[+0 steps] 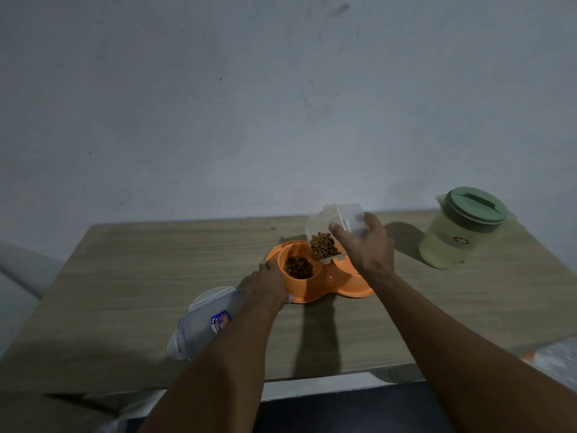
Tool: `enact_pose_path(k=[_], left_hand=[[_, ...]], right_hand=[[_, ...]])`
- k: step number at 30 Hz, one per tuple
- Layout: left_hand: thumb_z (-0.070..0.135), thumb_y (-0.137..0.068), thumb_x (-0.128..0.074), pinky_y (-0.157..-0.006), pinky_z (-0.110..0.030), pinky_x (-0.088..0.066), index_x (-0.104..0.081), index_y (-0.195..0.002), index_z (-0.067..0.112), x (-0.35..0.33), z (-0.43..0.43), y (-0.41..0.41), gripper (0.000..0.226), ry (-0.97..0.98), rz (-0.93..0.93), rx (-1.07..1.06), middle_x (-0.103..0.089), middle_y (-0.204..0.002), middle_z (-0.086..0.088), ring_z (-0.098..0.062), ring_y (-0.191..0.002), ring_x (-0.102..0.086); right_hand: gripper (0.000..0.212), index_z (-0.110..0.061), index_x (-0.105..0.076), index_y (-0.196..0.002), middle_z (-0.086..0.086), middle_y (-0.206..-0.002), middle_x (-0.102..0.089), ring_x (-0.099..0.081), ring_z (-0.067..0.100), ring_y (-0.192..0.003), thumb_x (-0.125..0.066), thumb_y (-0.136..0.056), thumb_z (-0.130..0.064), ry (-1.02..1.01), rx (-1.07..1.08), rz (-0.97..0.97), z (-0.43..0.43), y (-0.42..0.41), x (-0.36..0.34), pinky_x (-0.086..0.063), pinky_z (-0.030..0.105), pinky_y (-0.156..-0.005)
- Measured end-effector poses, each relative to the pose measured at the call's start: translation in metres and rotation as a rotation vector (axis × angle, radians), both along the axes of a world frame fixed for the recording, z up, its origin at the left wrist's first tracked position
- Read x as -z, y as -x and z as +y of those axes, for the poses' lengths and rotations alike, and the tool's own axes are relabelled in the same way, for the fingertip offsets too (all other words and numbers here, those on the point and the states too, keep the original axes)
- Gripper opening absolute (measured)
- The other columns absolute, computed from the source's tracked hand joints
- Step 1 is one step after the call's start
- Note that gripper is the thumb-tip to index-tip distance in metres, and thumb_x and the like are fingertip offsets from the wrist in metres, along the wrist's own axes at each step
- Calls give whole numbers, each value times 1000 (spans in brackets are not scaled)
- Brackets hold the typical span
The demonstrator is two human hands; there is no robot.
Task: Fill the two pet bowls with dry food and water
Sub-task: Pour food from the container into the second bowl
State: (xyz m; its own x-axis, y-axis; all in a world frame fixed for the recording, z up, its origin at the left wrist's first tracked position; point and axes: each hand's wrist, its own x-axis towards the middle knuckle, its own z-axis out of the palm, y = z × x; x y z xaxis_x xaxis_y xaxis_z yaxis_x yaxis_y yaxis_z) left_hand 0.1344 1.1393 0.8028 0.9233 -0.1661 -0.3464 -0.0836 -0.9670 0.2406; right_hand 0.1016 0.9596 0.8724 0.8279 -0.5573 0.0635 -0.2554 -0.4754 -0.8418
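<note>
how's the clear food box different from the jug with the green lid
The food box is tilted in the right hand over the orange feeder; the jug stands upright on the table, untouched. The food box is open and holds brown kibble; the jug has its green lid on. Both are see-through plastic.

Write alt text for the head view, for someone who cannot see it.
The right hand tips a clear container of kibble over an orange double pet bowl, whose left well holds kibble; the left hand grips the bowl's edge. The container's lid and a green-lidded pitcher sit on the wooden table.
</note>
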Motion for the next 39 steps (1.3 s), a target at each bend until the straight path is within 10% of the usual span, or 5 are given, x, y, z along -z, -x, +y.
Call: enact_pose_path(k=[11,17,23,30,39], left_hand=[[47,-76,-77,-102,-47,-44,-25,-146,11,2,-2,0,94,-11,5,2,-45,-142,-12,-31,-126,-50],[42,-77,-77,-101,-49,-44,-23,-147,12,3,0,-4,93,31,42,-13,-45,-143,-12,-32,-127,-50],[24,-88,-55,-85,-49,-53,-44,-130,19,-9,6,-9,44,28,-151,43,-59,-118,-10,-30,-104,-61],[35,-98,-47,-85,-47,-56,-68,-83,9,-57,-18,-11,36,813,-130,-488,-68,-92,-18,-36,-93,-67],[33,-86,-70,-77,-41,-61,-68,-113,7,-66,-26,-10,38,1085,86,-519,-69,-111,-8,-26,-96,-68]], right_hand=[[67,-18,-59,-122,-1,-113,-65,-62,24,-106,-72,-73,-62,-58,22,5,1,3,-2,-53,46,-93],[101,-19,-55,-133,8,-125,-63,-64,33,-110,-74,-51,-75,-438,172,12,-11,0,3,-60,49,-80],[54,-12,-53,-114,11,-104,-61,-65,35,-101,-73,-81,-51,-857,225,76,-20,10,2,-60,50,-82],[64,-18,-59,-122,12,-115,-66,-66,34,-101,-68,-77,-63,-986,203,152,-19,13,8,-55,41,-70],[69,-18,-64,-116,11,-111,-70,-68,31,-100,-60,-75,-74,-1025,130,231,-9,16,6,-51,34,-62]])
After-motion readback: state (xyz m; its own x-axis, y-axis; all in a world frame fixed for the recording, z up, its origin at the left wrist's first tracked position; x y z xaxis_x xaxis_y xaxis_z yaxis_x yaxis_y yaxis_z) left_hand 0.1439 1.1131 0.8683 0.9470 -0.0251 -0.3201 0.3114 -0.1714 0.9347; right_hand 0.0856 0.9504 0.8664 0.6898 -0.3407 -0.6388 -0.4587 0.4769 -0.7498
